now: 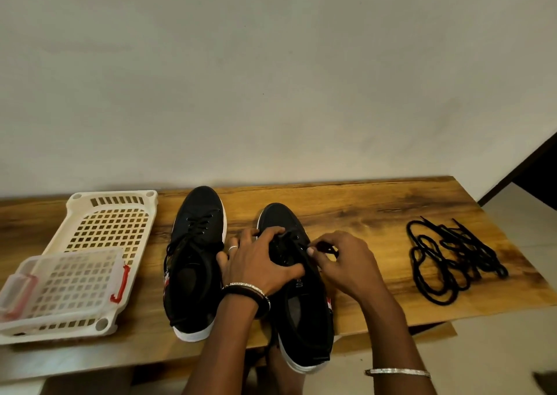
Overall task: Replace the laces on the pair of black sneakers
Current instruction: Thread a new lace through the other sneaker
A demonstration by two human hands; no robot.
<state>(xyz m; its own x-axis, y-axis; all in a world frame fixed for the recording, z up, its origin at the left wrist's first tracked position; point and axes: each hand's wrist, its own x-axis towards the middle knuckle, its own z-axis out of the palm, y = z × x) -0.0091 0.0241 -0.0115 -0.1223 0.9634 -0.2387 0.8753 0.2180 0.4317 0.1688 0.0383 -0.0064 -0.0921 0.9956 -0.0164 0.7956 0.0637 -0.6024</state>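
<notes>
Two black sneakers with white soles stand on the wooden table, toes pointing away from me. The left sneaker [196, 262] is laced and untouched. My left hand [259, 262] grips the right sneaker [304, 310] over its tongue and eyelets. My right hand [340, 259] pinches a black lace [324, 248] at that shoe's right eyelet row. A pile of loose black laces [452, 259] lies on the table to the right, apart from both hands.
A white perforated plastic tray [102, 232] sits at the left with a clear lidded box with red clips [63, 283] on it. The table [361, 214] backs onto a wall; its right end and near edge drop to the floor.
</notes>
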